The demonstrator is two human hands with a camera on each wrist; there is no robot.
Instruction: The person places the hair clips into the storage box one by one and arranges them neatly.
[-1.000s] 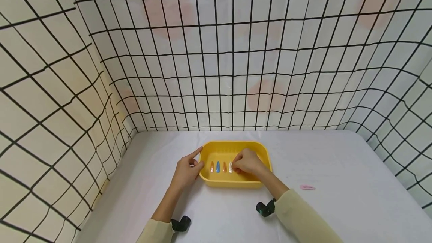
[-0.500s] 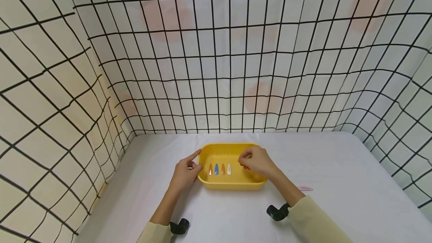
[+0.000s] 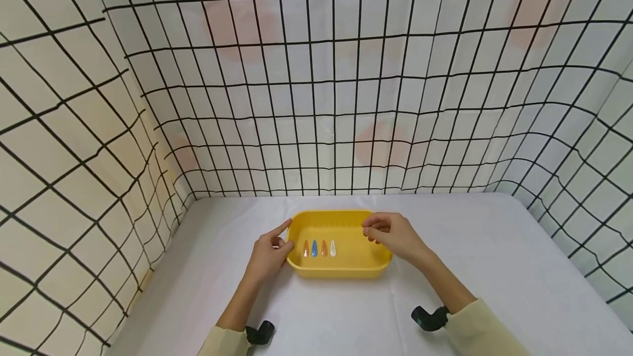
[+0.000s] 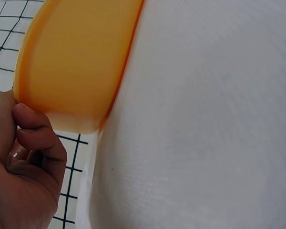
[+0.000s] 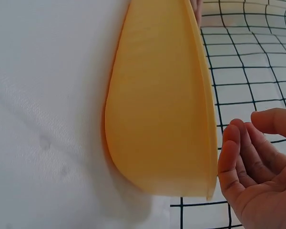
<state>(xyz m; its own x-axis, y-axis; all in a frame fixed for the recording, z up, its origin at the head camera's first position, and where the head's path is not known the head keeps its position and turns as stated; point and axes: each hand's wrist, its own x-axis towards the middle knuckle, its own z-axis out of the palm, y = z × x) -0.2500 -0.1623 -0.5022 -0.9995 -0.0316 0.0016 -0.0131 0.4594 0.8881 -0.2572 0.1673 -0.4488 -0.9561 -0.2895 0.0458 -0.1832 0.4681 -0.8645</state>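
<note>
A yellow tray (image 3: 338, 274) stands on the white table. In it, side by side, lie several snap hair clips: an orange one (image 3: 306, 248), a blue one (image 3: 314, 248), another orange one (image 3: 324, 248) and a white one (image 3: 333, 248). My left hand (image 3: 267, 257) grips the tray's left rim between thumb and fingers; the left wrist view shows curled fingers (image 4: 40, 138) against its outer wall. Over the tray's right rim hovers my right hand (image 3: 395, 235), fingers loosely bent and apart from the thumb. Nothing shows between them in the right wrist view.
White cloth covers the table (image 3: 494, 257). Behind it and along both sides rise pale walls with a black grid (image 3: 333, 125). Each wrist wears a small black camera, one of them the right camera (image 3: 429, 318).
My right hand has lifted away from beside the white clip and moved right to the tray's right rim, its fingers opening. The pink clip on the table has become hidden behind the right arm.
</note>
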